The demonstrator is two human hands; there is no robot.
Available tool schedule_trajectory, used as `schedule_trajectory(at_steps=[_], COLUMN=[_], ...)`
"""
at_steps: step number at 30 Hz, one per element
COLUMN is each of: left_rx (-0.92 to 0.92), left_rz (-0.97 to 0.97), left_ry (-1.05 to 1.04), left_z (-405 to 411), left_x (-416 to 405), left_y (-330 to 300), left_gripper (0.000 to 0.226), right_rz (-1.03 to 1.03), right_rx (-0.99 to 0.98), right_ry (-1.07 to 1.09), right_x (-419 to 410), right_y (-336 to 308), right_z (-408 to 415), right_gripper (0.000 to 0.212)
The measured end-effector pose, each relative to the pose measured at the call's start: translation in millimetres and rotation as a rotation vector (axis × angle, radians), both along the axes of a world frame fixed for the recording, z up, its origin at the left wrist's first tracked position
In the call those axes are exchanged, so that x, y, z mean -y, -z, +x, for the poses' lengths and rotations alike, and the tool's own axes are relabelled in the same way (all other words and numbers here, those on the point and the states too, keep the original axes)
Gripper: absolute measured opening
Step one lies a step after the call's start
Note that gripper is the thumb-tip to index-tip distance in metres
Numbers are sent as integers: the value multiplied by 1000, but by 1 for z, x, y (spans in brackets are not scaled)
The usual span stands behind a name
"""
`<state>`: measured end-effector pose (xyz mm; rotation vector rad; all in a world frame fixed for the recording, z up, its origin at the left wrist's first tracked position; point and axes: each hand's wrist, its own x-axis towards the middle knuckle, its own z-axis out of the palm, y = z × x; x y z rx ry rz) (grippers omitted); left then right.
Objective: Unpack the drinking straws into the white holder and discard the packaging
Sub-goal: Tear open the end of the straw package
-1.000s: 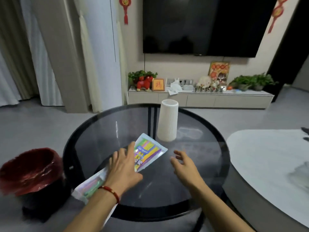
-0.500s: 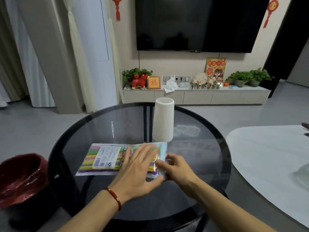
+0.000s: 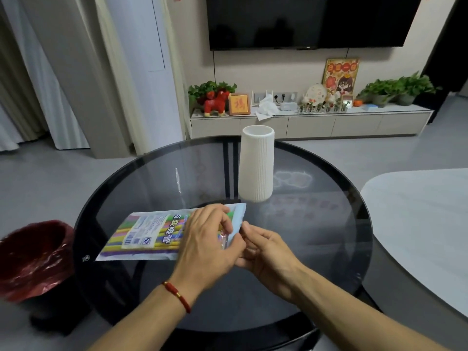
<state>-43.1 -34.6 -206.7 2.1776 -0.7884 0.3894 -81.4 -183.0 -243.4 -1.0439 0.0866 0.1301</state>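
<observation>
A flat plastic packet of coloured drinking straws [image 3: 149, 235] lies lengthwise on the round dark glass table [image 3: 316, 224], its label side up. My left hand [image 3: 207, 245] rests over the packet's right end, thumb and fingers pinching the top edge. My right hand [image 3: 263, 252] meets it from the right and pinches the same end of the packet. The straws inside are sealed in. Behind the hands stands the tall white ribbed holder [image 3: 257, 163], upright, nothing visible in it.
A bin with a red liner [image 3: 33, 257] stands on the floor at the table's left. A thin clear plastic strip [image 3: 179, 183] lies on the glass left of the holder. A pale low table [image 3: 425, 224] sits at the right.
The packet was turned from diagonal to lengthwise and flipped label side up. My left hand went from lying flat on it to pinching its right end, and my right hand closed on that end.
</observation>
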Motion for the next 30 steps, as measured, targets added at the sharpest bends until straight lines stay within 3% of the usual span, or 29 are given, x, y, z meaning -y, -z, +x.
schedule_trajectory(at_steps=[10,22,30], left_rx=[-50,-121,-41], left_rz=[-14,-12,13], left_ry=[-46,-87,-77], left_z=[-4,-4,-8], left_x=[5,4,2], left_y=[-7,-18,-24], left_gripper=[28,29,31], right_rz=[-46,94,173], right_rx=[-9,-75,-59], right_ry=[-2,-73,-106], right_x=[1,-2,-4], right_y=[0,-3,-4], right_z=[-3,-5,-5], right_gripper=[43,35,33])
